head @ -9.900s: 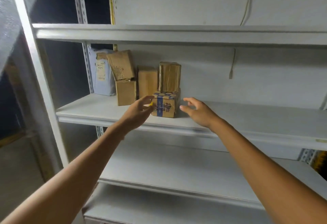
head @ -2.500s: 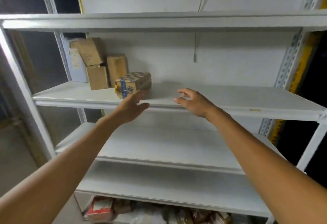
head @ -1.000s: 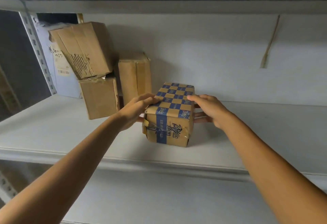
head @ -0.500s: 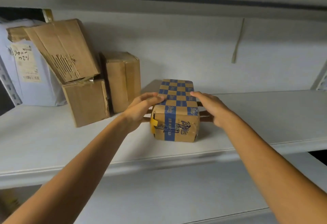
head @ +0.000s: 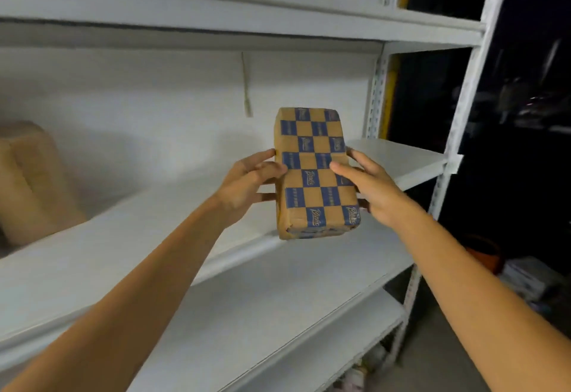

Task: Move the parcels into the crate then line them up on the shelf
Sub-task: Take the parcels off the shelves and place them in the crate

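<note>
A brown parcel with a blue checkered pattern is held up in front of the white shelf, tilted with its checkered face toward me. My left hand grips its left side, thumb on the front face. My right hand grips its right side, thumb across the front. The parcel's lower end hangs at the shelf's front edge; I cannot tell whether it touches the board. A plain brown parcel stands blurred on the same shelf at the far left.
Another white board runs below and one more above. A perforated white upright bounds the rack on the right, with dark space and blurred items on the floor beyond it. A cord hangs on the back wall.
Both hands have lifted the checkered parcel off the shelf board and carried it to the right. The view swung right, so the stack of brown parcels slid to the left edge.
</note>
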The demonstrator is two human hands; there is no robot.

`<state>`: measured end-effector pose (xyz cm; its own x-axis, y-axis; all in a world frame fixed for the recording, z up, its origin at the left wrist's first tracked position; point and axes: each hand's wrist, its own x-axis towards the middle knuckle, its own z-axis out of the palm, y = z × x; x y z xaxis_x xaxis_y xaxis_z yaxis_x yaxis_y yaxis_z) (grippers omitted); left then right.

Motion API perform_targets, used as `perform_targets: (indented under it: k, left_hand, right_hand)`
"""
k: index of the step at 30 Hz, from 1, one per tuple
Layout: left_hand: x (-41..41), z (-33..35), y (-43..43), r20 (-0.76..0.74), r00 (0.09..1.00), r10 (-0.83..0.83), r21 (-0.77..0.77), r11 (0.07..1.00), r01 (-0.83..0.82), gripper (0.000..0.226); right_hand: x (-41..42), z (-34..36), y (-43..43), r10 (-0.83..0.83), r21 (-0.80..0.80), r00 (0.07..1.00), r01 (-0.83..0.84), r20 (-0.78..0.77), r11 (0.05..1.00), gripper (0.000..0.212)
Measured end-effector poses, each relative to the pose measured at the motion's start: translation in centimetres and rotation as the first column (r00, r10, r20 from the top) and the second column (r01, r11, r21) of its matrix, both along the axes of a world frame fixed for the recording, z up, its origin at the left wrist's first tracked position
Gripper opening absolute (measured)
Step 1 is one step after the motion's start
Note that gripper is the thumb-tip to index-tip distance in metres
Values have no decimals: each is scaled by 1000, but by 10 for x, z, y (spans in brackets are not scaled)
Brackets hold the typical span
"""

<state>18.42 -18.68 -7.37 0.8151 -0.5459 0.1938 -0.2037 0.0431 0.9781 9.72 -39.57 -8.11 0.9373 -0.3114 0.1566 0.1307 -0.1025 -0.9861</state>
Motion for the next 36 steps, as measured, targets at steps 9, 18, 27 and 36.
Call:
perform_targets:
  k: [9,18,27,36]
  left_hand:
    - [-80,-22,-184,11,961,-275,17,961,274,57]
    - [-157,-66,-312,-10,877,-480,122,870,478,43]
    - [-195,-135,-420,-143,740,-658,197,713,673,37]
    - [-274,-219,-524,-350,558,-752,261,494,829,45]
  right_hand:
    - [-128,-31,-148,-300,49,954,299,27,953,55]
    - [-238,-85,-231,-559,127,826,563,-68,817,50]
    - [-308,-141,-283,-708,71,684,726,-177,684,25]
    - [-399,-222,-325,-794,132,482,873,-371,469,36]
